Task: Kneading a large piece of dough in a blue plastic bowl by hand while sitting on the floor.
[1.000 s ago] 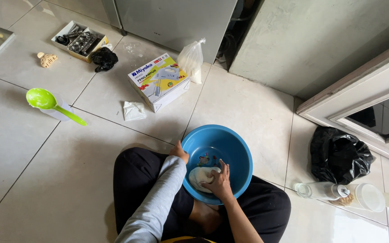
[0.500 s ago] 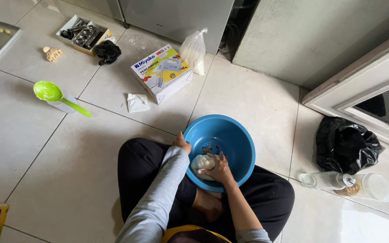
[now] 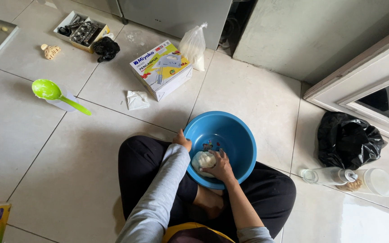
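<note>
Hands: our right hand (image 3: pixel 221 165) closed on 1 pale dough lump (image 3: pixel 202 159) w/in 1 round blue plastic bowl (image 3: pixel 239 135); left hand (image 3: pixel 182 140) grips rim. 1 green ladle (image 3: pixel 50 92) on floor.

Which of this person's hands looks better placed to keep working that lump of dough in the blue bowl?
The right hand, probably: it already lies on the dough inside the blue bowl. The left hand grips the bowl's near rim, so it seems better suited to steadying it.
</note>
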